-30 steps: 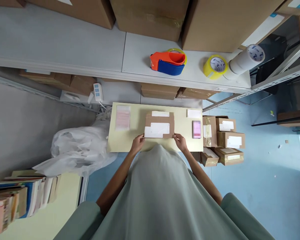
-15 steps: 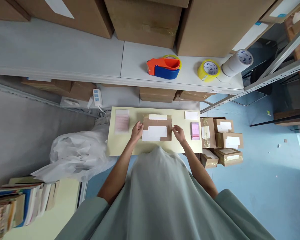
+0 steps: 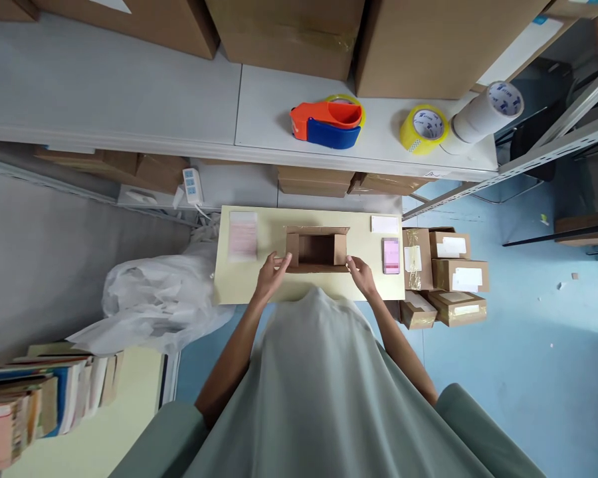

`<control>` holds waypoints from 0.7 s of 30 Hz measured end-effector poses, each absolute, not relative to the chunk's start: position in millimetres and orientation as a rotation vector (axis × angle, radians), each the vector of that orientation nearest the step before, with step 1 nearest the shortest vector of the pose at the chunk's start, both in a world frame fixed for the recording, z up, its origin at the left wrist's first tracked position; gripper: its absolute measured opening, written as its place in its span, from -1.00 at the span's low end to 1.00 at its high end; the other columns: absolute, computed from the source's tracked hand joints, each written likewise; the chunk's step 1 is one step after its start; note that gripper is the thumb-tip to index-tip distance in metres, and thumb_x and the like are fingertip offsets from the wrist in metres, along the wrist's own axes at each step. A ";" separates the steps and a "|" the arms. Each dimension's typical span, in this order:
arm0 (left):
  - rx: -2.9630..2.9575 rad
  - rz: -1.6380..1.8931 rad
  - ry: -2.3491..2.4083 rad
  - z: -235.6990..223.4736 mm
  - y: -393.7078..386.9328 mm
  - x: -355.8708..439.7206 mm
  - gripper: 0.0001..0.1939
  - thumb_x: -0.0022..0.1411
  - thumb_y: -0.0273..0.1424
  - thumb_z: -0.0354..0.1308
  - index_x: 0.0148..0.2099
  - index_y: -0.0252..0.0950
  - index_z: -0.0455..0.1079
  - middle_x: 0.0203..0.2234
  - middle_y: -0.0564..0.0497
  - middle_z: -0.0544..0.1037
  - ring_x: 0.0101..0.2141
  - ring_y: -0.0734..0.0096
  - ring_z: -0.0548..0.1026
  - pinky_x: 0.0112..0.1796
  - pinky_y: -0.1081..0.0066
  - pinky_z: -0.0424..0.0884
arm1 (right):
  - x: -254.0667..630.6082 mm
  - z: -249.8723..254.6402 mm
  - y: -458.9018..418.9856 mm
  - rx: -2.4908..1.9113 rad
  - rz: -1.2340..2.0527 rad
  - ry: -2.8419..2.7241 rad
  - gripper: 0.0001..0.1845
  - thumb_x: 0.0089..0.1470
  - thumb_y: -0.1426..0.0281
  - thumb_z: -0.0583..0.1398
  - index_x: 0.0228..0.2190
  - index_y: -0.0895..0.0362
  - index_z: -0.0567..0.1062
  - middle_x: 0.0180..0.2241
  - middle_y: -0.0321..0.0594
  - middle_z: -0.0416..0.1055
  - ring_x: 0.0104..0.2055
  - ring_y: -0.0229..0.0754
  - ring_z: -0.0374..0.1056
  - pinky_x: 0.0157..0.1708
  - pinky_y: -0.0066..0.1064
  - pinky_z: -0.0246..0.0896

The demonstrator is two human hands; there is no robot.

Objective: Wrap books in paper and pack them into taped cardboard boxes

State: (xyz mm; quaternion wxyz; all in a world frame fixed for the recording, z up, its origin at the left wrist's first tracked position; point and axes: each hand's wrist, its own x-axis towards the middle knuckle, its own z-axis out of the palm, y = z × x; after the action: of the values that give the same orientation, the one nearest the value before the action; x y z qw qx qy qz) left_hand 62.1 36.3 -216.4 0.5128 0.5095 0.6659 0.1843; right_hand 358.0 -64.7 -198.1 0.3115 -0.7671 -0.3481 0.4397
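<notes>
A small brown cardboard box (image 3: 317,249) stands on the pale yellow table (image 3: 249,282) with its flaps open and its hollow inside showing. My left hand (image 3: 270,274) grips the box's left end, fingers curled on the flap. My right hand (image 3: 361,273) holds its right end the same way. A pink sheet of labels (image 3: 242,235) lies on the table to the left. To the right of the box are a phone (image 3: 391,255) with a pink screen and a white label (image 3: 385,224).
On the white shelf (image 3: 129,113) above are an orange and blue tape dispenser (image 3: 327,123), a yellow tape roll (image 3: 423,128), a white roll (image 3: 488,113) and big cartons. Several sealed parcels (image 3: 451,275) are stacked right of the table. White plastic bags (image 3: 154,299) and books (image 3: 34,405) lie left.
The flat, labelled cardboard under my hands has been turned and opened into a box with its hollow facing up. Both hands moved from its near corners to its two ends.
</notes>
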 end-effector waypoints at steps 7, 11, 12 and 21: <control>1.402 0.217 1.753 -210.5 41.0 82.6 -0.08 0.16 0.05 0.54 0.37 -0.36 0.38 0.11 -0.38 0.69 0.18 -0.22 0.63 0.09 0.18 0.49 | 344.8 -201.4 -42.2 -2.376 1.049 -1.082 -0.14 0.17 -0.20 0.38 0.24 0.12 0.45 0.08 0.16 0.67 0.19 0.32 0.57 0.09 -0.02 0.44; 1.255 0.362 1.709 -218.1 42.7 73.2 -0.19 0.33 -0.03 0.42 0.45 -0.31 0.30 0.10 -0.29 0.71 0.20 -0.07 0.63 0.14 0.18 0.50 | 351.2 -202.8 -37.0 -2.352 1.101 -1.074 -0.26 0.24 -0.10 0.37 0.21 0.13 0.45 0.07 0.14 0.68 0.17 0.29 0.59 0.09 -0.01 0.45; 1.210 0.422 1.688 -220.9 42.7 68.0 -0.22 0.38 -0.07 0.38 0.47 -0.30 0.28 0.11 -0.28 0.71 0.21 -0.02 0.63 0.15 0.18 0.51 | 356.0 -203.6 -39.0 -2.303 1.124 -1.045 -0.29 0.24 -0.11 0.36 0.18 0.11 0.46 0.06 0.12 0.69 0.15 0.26 0.60 0.10 -0.01 0.46; 1.171 0.642 1.836 -249.8 38.3 43.1 -0.26 0.29 -0.18 0.43 0.42 -0.25 0.33 0.29 -0.32 0.51 0.12 0.04 0.64 0.05 0.16 0.65 | 408.3 -230.0 -69.2 -1.919 1.097 -0.787 -0.34 0.12 -0.24 0.33 -0.09 0.06 0.54 -0.04 0.07 0.72 0.06 0.12 0.64 0.10 -0.03 0.54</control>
State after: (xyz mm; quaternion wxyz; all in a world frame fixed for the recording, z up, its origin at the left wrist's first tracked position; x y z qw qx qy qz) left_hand 43.1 38.3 -249.8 0.4220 0.4675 0.7332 0.2563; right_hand 408.3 -69.2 -230.0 0.3872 -0.7540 -0.3093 0.4312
